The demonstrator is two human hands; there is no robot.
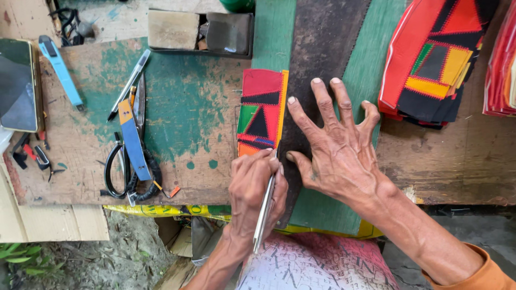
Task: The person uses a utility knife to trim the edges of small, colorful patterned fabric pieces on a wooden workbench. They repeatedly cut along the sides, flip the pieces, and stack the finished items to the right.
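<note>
Beside the dark straightedge [317,64], a patchwork strip [262,110] lies on the green board. His right hand [338,145] presses the straightedge flat, fingers splayed; his left hand [255,193] grips a metal blade [264,212] at the strip's lower edge. Cutting seems underway, wanting steady pressure along that edge.

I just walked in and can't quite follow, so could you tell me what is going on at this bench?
A person is working on a patchwork piece on a worn green board. The right hand lies spread flat on a dark strip set along the piece's edge. The left hand holds a metal pen-like tool with its tip at that edge. Scissors, a blue cutter and a phone lie to the left; more patchwork is stacked on the right.
</note>
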